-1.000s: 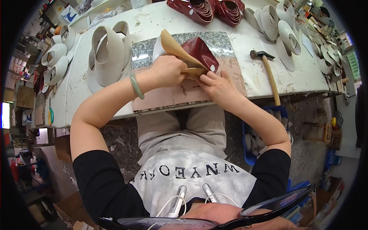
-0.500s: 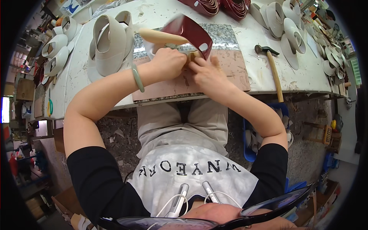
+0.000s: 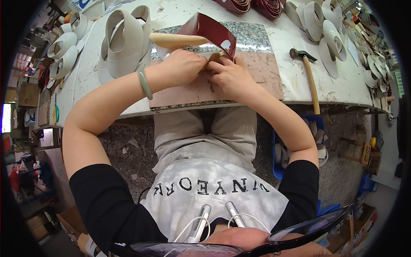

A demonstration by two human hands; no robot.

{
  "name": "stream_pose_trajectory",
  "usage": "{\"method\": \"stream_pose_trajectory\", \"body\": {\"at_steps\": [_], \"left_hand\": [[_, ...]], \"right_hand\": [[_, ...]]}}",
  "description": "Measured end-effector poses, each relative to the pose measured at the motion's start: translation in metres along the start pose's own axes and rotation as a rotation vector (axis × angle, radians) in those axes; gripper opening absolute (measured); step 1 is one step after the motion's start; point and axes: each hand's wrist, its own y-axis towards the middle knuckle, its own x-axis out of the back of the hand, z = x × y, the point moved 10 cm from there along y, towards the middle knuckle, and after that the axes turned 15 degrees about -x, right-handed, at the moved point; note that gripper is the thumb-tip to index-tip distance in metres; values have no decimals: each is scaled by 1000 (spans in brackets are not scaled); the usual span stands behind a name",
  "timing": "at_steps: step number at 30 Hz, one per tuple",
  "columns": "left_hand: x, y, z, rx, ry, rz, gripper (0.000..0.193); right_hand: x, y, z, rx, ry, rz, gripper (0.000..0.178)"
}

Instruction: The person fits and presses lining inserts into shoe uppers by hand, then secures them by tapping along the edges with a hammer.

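A dark red shoe upper [image 3: 209,29], glossy outside and paler inside, stands in a curve over the work board. My left hand [image 3: 184,66] is closed, its fingertips pinching the near edge of the upper. Right against it, my right hand [image 3: 231,76] has its fingers bent round a tan part of the same piece. The hands nearly touch, and their fingertips are partly hidden. Just beyond my left knuckles juts a smooth pale wooden handle [image 3: 175,40]; its working end is hidden, and whether a hand grips it I cannot tell.
Under my hands is a pinkish board [image 3: 257,79] on a speckled stone slab [image 3: 252,36]. A hammer [image 3: 307,70] lies to the right, its handle over the table edge. White shoe uppers [image 3: 124,47] stand left, more [image 3: 329,38] right. Rolled red pieces [image 3: 233,4] sit at the back.
Both hands have shifted slightly, the left one a little leftward and up. The red upper and the wooden handle have tilted and moved a little with them.
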Motion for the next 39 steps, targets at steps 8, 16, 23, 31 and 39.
{"method": "stream_pose_trajectory", "body": {"at_steps": [8, 16, 23, 31, 39], "left_hand": [[9, -15, 10, 33, -39, -14, 14], [4, -53, 1, -32, 115, -71, 7], [4, -56, 26, 282, -230, 3, 28], [-14, -56, 25, 338, -100, 72, 20], [4, -76, 35, 362, -183, 29, 26]], "right_hand": [[-9, 8, -3, -9, 259, 20, 38], [4, -5, 20, 28, 146, -174, 33], [-4, -2, 11, 25, 220, -79, 41], [0, 20, 29, -8, 140, 4, 44], [-5, 7, 34, -2, 63, -77, 42]]}}
